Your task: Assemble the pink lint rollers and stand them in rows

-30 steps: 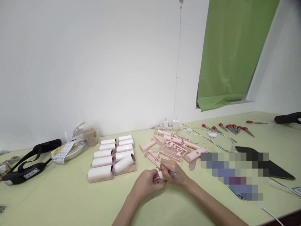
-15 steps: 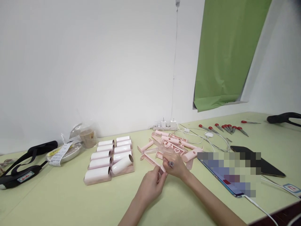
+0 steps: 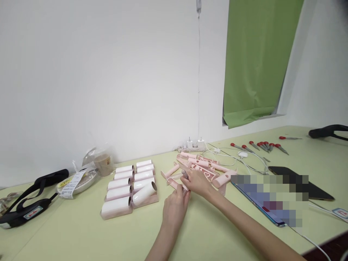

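My left hand (image 3: 176,204) pinches one end of a pink plastic bracket (image 3: 173,183) just above the table. My right hand (image 3: 196,182) is closed around a short grey tool (image 3: 185,174), its end poking up from the fist. Most of that tool is hidden, so its kind is unclear. Both hands meet over the bracket, and my right fingers cover part of it. Behind them lies a pile of pink plastic parts (image 3: 199,162), some with round holes and one with a heart cutout (image 3: 207,174).
Left of my hands, white rolls (image 3: 116,207) sit in two rows of pinkish holders. A phone (image 3: 255,201) and dark tablet (image 3: 315,188) lie right. Farther back are red-ended grey tools (image 3: 263,146), white cables and a power strip (image 3: 191,148). A wrapped bowl (image 3: 78,183) stands left.
My hands have shifted slightly left and up with the bracket. The right wrist has turned, and the grey tool's end now points more upward. The view has moved a little.
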A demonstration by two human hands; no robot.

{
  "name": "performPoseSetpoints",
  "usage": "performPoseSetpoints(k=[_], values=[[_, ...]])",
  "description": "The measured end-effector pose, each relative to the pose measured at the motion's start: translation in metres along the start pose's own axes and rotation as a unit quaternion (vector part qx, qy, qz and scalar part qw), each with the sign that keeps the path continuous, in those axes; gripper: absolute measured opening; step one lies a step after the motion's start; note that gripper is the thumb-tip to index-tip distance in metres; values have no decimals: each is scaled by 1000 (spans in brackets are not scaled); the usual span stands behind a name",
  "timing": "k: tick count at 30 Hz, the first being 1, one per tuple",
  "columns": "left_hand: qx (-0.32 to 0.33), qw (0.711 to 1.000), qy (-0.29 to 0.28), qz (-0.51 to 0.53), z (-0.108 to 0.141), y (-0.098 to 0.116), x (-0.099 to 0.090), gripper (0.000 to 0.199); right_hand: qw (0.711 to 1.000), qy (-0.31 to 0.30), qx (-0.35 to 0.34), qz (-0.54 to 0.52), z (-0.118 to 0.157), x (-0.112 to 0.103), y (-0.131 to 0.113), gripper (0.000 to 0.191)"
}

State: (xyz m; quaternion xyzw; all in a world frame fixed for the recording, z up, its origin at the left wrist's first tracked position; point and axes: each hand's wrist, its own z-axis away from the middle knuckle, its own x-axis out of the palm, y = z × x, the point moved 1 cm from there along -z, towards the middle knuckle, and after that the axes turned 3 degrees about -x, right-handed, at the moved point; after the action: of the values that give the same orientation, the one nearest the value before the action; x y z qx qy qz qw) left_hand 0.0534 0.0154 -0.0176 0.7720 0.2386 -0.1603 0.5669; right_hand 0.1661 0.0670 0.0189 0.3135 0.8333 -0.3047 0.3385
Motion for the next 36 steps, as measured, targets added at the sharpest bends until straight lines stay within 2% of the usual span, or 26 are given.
performPoseSetpoints(k=[3,5,7,8,10,12,14,15,17,19,21,23,24,25,27,29,31,33,36], values=[[-14,999,-48,-20,-4,7,-4,16,999,-36,-8,-25,-6,-2,0,31],[-44,992,-113,25,-4,12,-6,19,996,-72,-34,-47,-8,-5,2,29],[-116,969,-186,110,-3,17,-9,24,990,-103,-65,-67,-9,-8,3,28],[-162,948,-223,159,-2,20,-11,26,988,-113,-80,-76,-10,-10,4,27],[-245,886,-291,267,0,24,-16,29,983,-122,-105,-92,-11,-13,4,25],[-298,803,-347,382,1,27,-22,29,979,-119,-125,-106,-13,-16,4,24],[-328,715,-377,488,2,29,-26,25,978,-107,-141,-112,-16,-17,3,25],[-338,676,-380,533,3,29,-27,24,977,-103,-148,-114,-18,-17,2,25],[-346,622,-359,604,6,29,-27,23,975,-103,-160,-117,-22,-15,0,26],[-338,594,-312,660,11,30,-25,21,971,-113,-168,-123,-26,-13,-2,24],[-320,579,-269,700,16,30,-23,21,968,-125,-174,-132,-30,-11,-4,23],[-311,583,-254,706,19,28,-22,25,965,-134,-182,-137,-32,-11,-5,24],[-316,598,-261,689,21,27,-23,28,963,-138,-189,-137,-32,-11,-5,24],[-324,624,-271,657,21,25,-24,31,961,-142,-197,-135,-32,-12,-6,25],[-338,700,-309,548,19,22,-29,35,955,-152,-219,-127,-29,-13,-6,25],[-329,800,-344,364,13,22,-34,34,951,-161,-239,-114,-27,-11,-5,25],[-296,872,-344,182,5,27,-39,31,949,-168,-247,-100,-27,-6,-4,26],[-266,911,-306,74,-1,35,-39,27,951,-172,-240,-90,-29,1,-3,25],[-250,937,-242,12,5,39,-35,24,960,-161,-211,-92,-35,3,7,15]])
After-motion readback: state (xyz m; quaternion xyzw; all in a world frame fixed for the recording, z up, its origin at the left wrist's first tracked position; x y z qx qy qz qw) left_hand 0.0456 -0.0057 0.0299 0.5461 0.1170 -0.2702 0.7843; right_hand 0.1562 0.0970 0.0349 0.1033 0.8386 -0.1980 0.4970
